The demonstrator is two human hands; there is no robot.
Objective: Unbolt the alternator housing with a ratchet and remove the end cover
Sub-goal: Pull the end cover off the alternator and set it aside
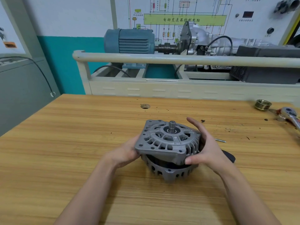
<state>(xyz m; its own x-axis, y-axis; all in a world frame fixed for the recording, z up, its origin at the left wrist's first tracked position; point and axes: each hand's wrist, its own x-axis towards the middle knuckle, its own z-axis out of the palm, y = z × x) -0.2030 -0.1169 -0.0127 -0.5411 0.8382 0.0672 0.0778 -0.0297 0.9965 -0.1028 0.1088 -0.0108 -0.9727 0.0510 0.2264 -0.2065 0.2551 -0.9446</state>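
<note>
A grey cast alternator stands shaft-up in the middle of the wooden table. Its upper end cover is tilted and lifted off the lower housing, with a dark gap between them. My left hand grips the cover's left edge. My right hand holds its right side, thumb under the front corner and fingers spread along the rim. The ratchet lies at the table's far right edge, away from both hands.
A brass pulley sits at the back right beside the ratchet. A long bolt and a black part lie just right of my right hand. Behind the table stands a training rig with a rail and blue motor.
</note>
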